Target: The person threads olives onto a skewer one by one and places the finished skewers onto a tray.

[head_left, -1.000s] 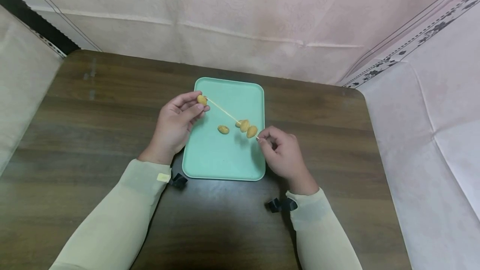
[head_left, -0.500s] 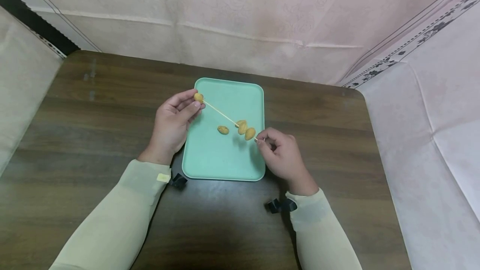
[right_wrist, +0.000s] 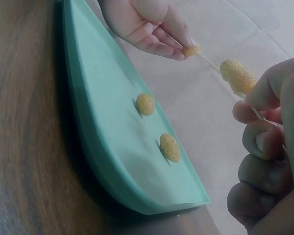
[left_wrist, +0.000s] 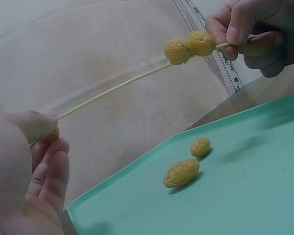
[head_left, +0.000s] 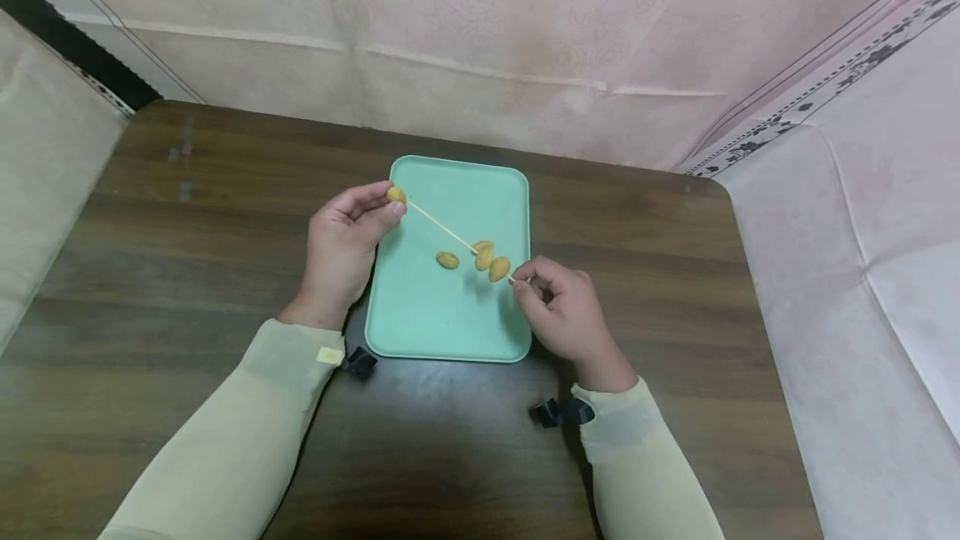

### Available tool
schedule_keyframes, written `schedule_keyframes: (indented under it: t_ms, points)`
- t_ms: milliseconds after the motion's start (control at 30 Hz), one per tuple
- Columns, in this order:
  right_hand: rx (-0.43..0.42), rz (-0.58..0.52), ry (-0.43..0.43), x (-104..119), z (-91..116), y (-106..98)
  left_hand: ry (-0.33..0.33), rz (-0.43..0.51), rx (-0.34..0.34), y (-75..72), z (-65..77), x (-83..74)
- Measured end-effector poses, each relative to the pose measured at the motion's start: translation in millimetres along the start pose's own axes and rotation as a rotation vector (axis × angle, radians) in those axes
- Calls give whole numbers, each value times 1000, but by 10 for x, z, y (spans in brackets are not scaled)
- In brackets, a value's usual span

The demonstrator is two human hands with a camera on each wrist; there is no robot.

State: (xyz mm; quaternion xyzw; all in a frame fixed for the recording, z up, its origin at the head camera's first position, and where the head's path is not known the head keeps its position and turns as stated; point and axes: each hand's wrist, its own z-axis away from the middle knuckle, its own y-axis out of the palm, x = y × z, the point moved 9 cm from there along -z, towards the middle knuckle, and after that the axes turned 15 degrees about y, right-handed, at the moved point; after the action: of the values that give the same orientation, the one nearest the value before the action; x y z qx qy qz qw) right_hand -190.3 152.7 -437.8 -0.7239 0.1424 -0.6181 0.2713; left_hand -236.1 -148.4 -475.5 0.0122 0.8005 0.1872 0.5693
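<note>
My left hand [head_left: 337, 248] pinches a small wrinkled golden-brown ball [head_left: 396, 195] between thumb and fingers, over the far left edge of a mint-green tray [head_left: 442, 332]. A thin wooden skewer [head_left: 438, 224] runs up to that ball. Two more golden-brown balls are threaded side by side near its other end; the lower one [head_left: 498, 268] is close to my right hand [head_left: 562, 307]. There my right thumb and index finger pinch the skewer's end, with the other fingers curled. In the left wrist view, the thumb covers much of the left-hand ball.
Two loose golden-brown balls lie on the tray, one [left_wrist: 181, 173] close to the other [left_wrist: 200, 147]. The tray stands on a dark wooden table [head_left: 225, 273]. Pale cloth [head_left: 480, 40] hangs behind the table and at both sides.
My left hand has shifted slightly left with its ball, and the skewer's tip, earlier beside the ball's upper edge, now meets its right side. The threaded balls have moved slightly left and nearer me.
</note>
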Motion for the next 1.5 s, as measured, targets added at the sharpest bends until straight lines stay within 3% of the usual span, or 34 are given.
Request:
schedule_keyframes:
  t_ms: [400,900,1200,1500]
  points:
    - [5,-2,-7,-2,-6,-7,56,-81,16,0,0,-39]
    - [9,3,4,-13,0,-3,78,-157,25,-7,2,-56]
    - [12,12,6,-5,-2,7,146,-220,53,-6,7,-103]
    - [17,10,14,-17,-4,17,143,-204,39,-8,19,-114]
